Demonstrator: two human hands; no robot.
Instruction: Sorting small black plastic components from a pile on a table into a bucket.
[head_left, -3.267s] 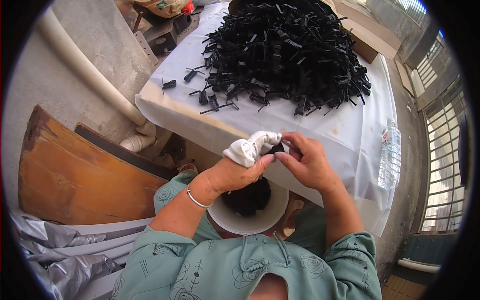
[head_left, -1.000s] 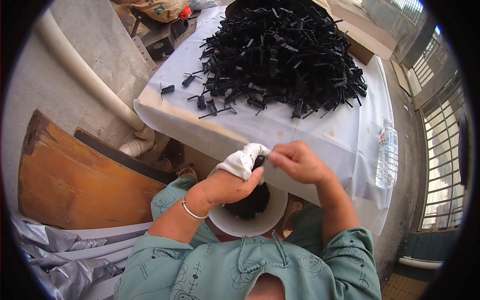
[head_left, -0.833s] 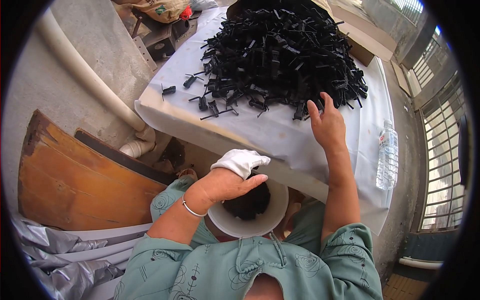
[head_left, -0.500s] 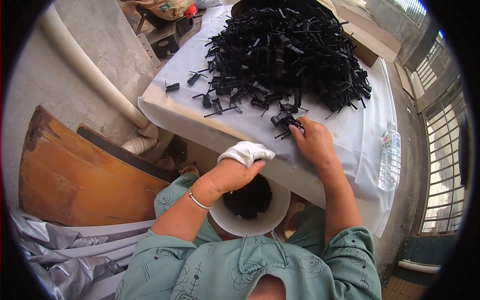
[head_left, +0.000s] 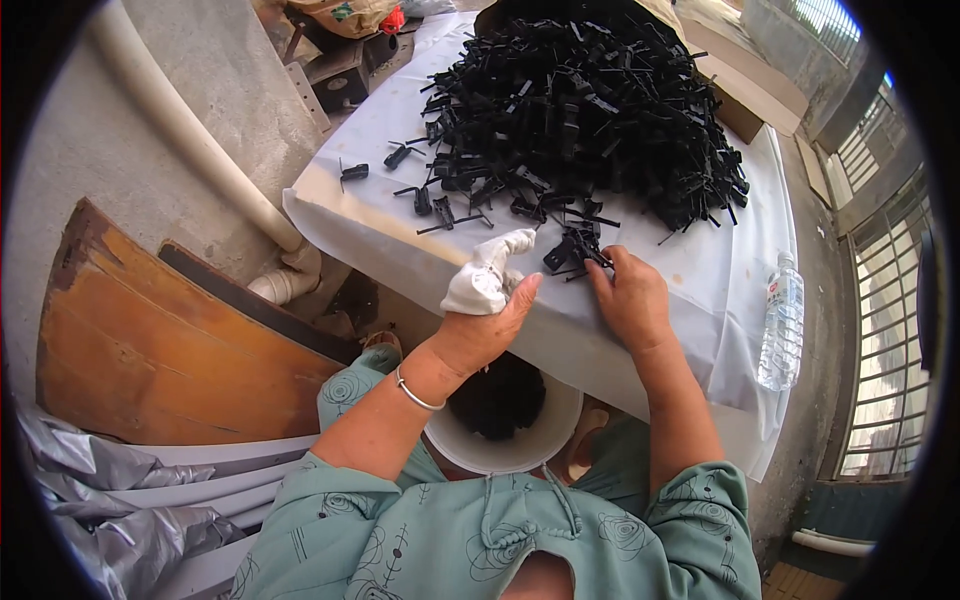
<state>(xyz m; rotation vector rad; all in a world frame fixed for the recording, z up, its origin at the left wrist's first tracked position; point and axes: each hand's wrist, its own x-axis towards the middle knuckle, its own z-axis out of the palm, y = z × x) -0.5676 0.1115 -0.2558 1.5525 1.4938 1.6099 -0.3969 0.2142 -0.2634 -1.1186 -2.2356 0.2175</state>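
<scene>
My right hand [head_left: 633, 297] is closed on a black plastic part [head_left: 577, 247] with thin prongs, at the table's near edge. My left hand [head_left: 488, 290] is just left of it, thumb bare and apart, the fingers covered by a white glove or cloth [head_left: 478, 285]. Nothing shows between those fingers, and a gap separates them from the part. A large heap of similar black parts [head_left: 590, 110] covers the far side of the table. Several loose ones, such as a small black part [head_left: 354, 172], lie to the left of the heap.
Below my hands, between my knees, stands a white bucket [head_left: 566, 420] with dark contents. A clear water bottle [head_left: 782, 320] lies at the right edge of the white-covered table [head_left: 690, 300]. To the left are a pipe [head_left: 190, 130] and a brown wooden board [head_left: 180, 345].
My left hand has risen from above the bucket toward the black part, its covered fingers now spread from the thumb. My right hand keeps hold of the part in nearly the same place.
</scene>
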